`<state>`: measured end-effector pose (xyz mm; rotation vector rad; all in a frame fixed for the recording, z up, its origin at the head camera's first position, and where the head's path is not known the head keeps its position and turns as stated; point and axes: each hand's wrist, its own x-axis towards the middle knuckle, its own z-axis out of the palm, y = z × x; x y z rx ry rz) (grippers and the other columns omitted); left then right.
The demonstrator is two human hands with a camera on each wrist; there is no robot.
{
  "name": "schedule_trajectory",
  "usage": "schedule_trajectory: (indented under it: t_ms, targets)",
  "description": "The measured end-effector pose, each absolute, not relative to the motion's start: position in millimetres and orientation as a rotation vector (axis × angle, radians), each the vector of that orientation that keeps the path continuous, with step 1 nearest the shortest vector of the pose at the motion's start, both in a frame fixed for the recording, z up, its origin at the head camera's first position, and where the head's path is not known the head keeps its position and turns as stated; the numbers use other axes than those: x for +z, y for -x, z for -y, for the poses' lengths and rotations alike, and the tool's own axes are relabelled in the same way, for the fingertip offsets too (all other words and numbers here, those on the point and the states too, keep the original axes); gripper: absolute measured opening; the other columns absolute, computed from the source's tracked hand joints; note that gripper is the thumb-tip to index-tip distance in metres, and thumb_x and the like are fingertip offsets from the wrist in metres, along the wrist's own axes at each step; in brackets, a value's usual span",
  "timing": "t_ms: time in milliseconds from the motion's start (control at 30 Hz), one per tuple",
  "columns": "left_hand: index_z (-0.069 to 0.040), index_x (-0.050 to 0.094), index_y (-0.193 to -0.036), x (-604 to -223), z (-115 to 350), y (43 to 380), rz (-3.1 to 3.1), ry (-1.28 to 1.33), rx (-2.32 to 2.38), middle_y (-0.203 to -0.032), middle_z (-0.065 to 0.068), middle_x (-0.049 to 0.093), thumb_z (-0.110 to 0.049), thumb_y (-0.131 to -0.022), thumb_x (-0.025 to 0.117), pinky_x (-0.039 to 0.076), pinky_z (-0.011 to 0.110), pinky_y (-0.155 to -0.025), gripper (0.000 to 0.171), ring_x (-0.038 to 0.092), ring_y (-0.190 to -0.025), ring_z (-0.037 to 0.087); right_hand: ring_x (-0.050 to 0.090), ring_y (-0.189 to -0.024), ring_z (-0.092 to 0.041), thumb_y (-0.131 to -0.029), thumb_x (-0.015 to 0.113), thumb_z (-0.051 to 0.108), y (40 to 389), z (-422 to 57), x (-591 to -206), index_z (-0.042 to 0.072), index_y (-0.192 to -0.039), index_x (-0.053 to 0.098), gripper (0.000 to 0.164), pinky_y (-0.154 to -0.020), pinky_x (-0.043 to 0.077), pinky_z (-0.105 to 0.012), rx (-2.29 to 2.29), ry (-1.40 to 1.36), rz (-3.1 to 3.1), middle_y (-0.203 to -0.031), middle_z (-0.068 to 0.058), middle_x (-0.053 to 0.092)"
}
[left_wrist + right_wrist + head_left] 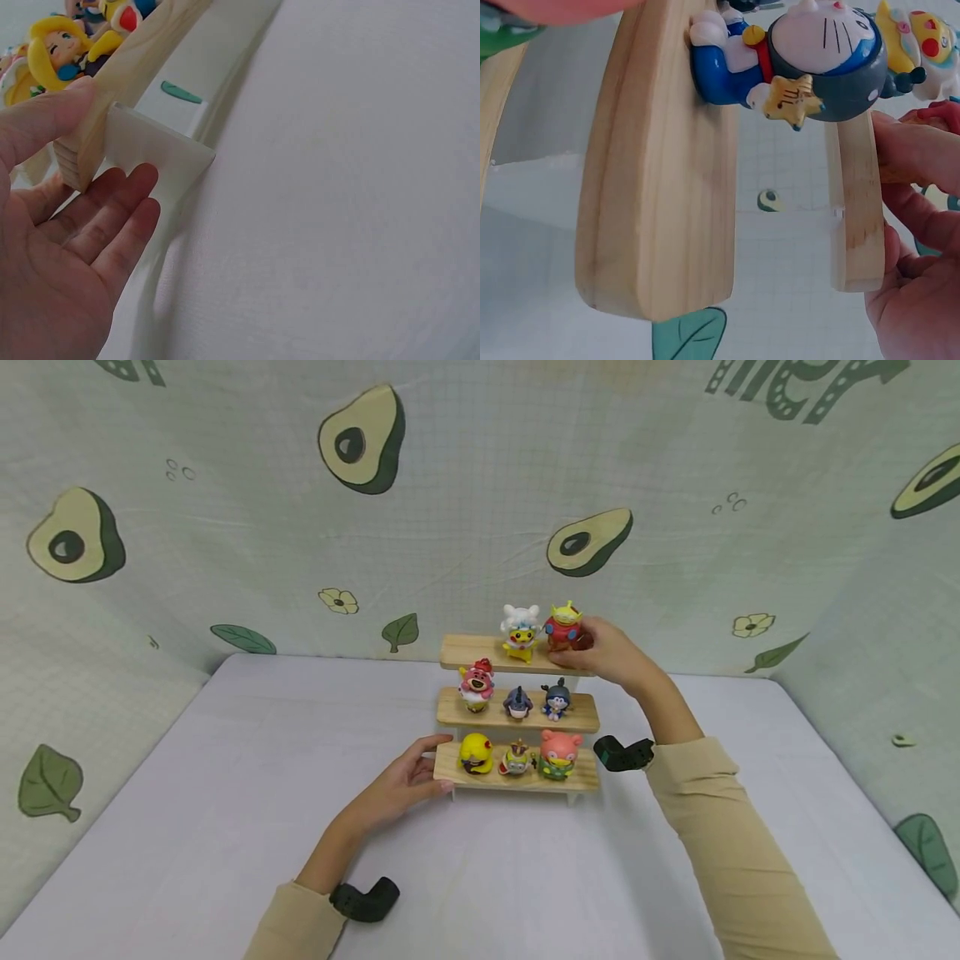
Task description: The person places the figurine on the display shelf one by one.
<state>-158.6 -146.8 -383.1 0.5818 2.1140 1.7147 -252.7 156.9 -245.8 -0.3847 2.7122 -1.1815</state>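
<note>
My left hand [405, 781] grips the left end of the lowest board of a three-tier wooden display shelf [468, 652], thumb on top and fingers curled beneath. On the top board's right end, my right hand [613, 653] holds a red toy figurine with a yellow three-pointed head [564, 628]; only a bit of its red body shows in the right wrist view. Beside it stands a yellow figurine with a white hood [521, 633]. The middle board bears a pink figurine with a red hat [477, 685], a grey-blue donkey [517, 702] and a dark-hooded figurine with a star [793, 101].
Along the bottom board stand a yellow-haired figurine [475, 753], a crowned figurine [516, 760] and a pink figurine in green [559, 753]. White supports [161, 142] carry the boards on a white-covered table [300, 735]. An avocado-print cloth [465, 510] hangs behind.
</note>
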Motion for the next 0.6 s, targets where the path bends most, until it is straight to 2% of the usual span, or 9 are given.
schedule_trajectory:
  t_ms: [600]
  targets:
    - [-0.01, 0.028, -0.143, -380.2, 146.0, 157.3, -2.128, -0.565, 1.706, -0.132, 0.019, 0.041, -0.02, -0.088, 0.065, 0.046, 0.02, -0.091, 0.067, 0.056, -0.11, 0.024, 0.048, -0.101, -0.026, -0.089, 0.062, 0.017, 252.2, -162.5, -243.9, -0.004, -0.122, 0.047, 0.042, -0.085, 0.041, -0.034, -1.185, 0.349, -2.639, -0.116, -0.019, 0.052]
